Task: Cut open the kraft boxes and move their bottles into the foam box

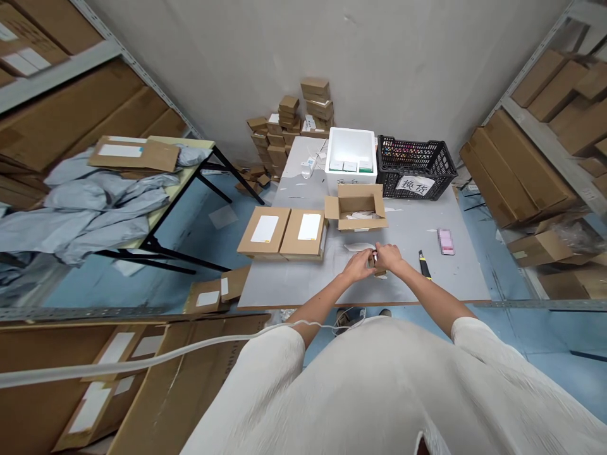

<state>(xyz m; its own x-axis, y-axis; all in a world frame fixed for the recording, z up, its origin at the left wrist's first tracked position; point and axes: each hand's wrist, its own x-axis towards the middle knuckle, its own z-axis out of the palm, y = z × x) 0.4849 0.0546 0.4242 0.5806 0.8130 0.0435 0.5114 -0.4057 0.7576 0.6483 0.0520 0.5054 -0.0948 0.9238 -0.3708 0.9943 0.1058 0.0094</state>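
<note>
Near the front edge of the grey table (279, 287), my left hand (359, 265) and my right hand (389, 256) meet with fingers curled around a small brown box (380, 273). A small dark item shows between the fingertips, too small to make out. Just behind my hands lies a flat whitish piece (359, 246). Beyond it stands an open cardboard box (358, 205) with papers inside. To the right lie a black and yellow cutter (424, 265) and a pink item (446, 241).
Two closed cartons with white labels (287, 232) sit left on the table. A white bin (351, 155) and a black crate (416, 167) stand at the back. A white cable (190, 349) crosses at lower left. Shelves flank both sides; grey bags (109, 202) cover a side table.
</note>
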